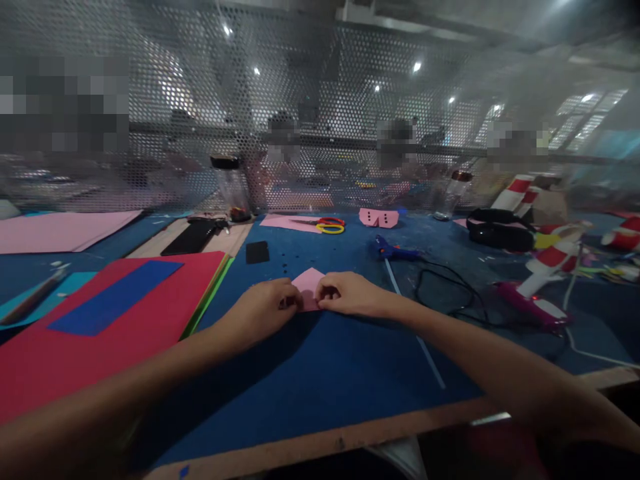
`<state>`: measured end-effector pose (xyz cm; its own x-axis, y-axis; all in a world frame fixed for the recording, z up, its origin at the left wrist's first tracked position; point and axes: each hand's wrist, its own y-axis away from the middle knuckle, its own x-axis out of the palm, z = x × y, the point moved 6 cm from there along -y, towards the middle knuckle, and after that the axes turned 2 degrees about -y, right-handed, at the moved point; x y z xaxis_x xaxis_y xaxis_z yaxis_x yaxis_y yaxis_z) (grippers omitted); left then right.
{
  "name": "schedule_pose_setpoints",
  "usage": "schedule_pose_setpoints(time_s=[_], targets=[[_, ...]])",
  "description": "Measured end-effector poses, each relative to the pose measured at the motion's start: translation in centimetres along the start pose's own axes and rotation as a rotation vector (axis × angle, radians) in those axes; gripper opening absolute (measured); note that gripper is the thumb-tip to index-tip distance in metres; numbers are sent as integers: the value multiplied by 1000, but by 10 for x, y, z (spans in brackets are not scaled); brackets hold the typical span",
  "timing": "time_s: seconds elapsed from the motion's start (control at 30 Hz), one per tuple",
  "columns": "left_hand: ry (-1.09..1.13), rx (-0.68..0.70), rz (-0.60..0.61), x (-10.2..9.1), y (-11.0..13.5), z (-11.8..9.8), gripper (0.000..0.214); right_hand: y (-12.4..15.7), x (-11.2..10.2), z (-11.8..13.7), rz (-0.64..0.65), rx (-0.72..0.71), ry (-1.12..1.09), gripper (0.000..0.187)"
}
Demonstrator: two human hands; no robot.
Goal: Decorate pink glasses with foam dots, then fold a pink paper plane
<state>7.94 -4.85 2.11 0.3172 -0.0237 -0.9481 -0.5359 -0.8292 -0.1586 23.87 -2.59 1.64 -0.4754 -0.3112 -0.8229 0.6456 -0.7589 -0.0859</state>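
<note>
A small piece of pink paper (311, 285) with a pointed top lies between my two hands on the blue table (300, 380). My left hand (270, 301) pinches its left side with curled fingers. On the right side, my right hand (345, 293) grips the lower edge between thumb and fingers. Just beyond the left hand rests a black square (257, 253), with tiny dark bits scattered beside it. Farther back is a folded pink paper piece (379, 218) with black dots.
Red sheets (125, 320) with a blue strip (117, 298) cover the left. Scissors (330, 225) lie at the back near a jar (231, 190) and a phone (190, 237). A blue glue gun (395, 250), its cord, and a magenta glue gun (535, 307) occupy the right. Perforated mesh (325, 87) stands behind.
</note>
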Motion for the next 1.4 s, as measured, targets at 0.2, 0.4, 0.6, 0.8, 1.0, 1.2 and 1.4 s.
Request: schedule_pose_setpoints(time_s=[0.2, 0.4, 0.6, 0.8, 1.0, 1.2, 1.4], targets=[[15, -169, 75, 4, -16, 3, 15, 1, 1, 0, -5, -16, -9, 17], [56, -178, 159, -2, -18, 3, 17, 1, 2, -1, -1, -21, 1, 14], [93, -161, 213, -2, -15, 14, 17, 2, 1, 2, 11, -10, -25, 12], [113, -182, 251, -5, -9, 27, 17, 1, 1, 2, 16, -3, -22, 13], [129, -234, 260, -7, -3, 37, 17, 1, 1, 1, 22, -18, -9, 14], [163, -255, 286, -10, 4, 46, 17, 1, 2, 0, 22, -13, -10, 13], [170, -276, 273, -16, 12, 54, 17, 1, 2, 0, 28, -11, -5, 14]])
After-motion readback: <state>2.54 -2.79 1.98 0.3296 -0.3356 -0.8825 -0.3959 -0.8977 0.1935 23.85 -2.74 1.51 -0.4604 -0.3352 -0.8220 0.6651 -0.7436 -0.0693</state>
